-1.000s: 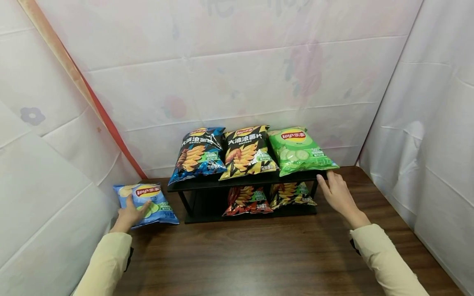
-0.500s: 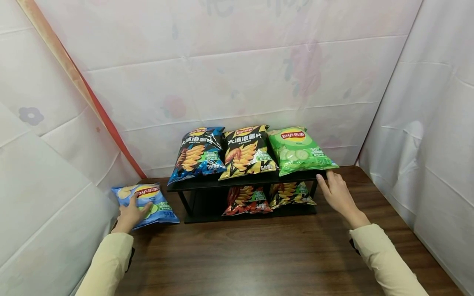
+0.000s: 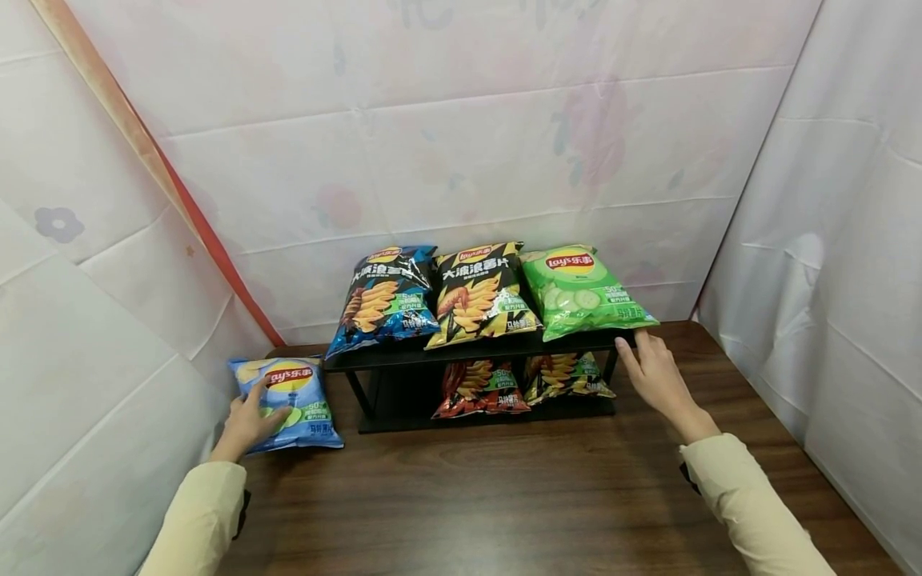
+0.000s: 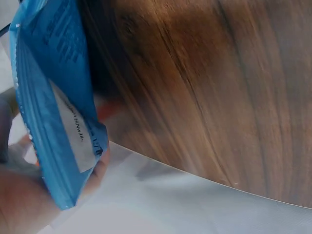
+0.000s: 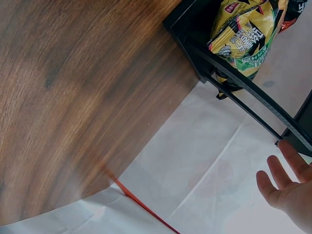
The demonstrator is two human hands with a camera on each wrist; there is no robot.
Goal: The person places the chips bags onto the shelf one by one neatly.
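At the left of the head view, my left hand (image 3: 248,422) grips a light blue Lay's chip bag (image 3: 306,404), thumb and fingers spread over its front. The left wrist view shows the blue chip bag (image 4: 63,92) from its crimped edge, with the hand (image 4: 24,195) partly hidden behind it. My right hand (image 3: 657,376) touches the right end of a black two-tier shelf (image 3: 403,358), beside a green chip bag (image 3: 587,300). In the right wrist view, the right hand's fingers (image 5: 278,173) are loosely extended, one fingertip at the shelf's edge.
On the top tier lie a dark blue chip bag (image 3: 385,300) and a yellow-black one (image 3: 483,296). Below, a red chip bag (image 3: 484,390) and another yellow-black bag (image 3: 569,378) sit at the middle and right. White cloth walls (image 3: 446,176) enclose the wooden table (image 3: 490,496).
The light blue chip bag has turned a little and stands straighter in the head view, with my left hand shifted slightly along with it. My right hand stays at the shelf's end.
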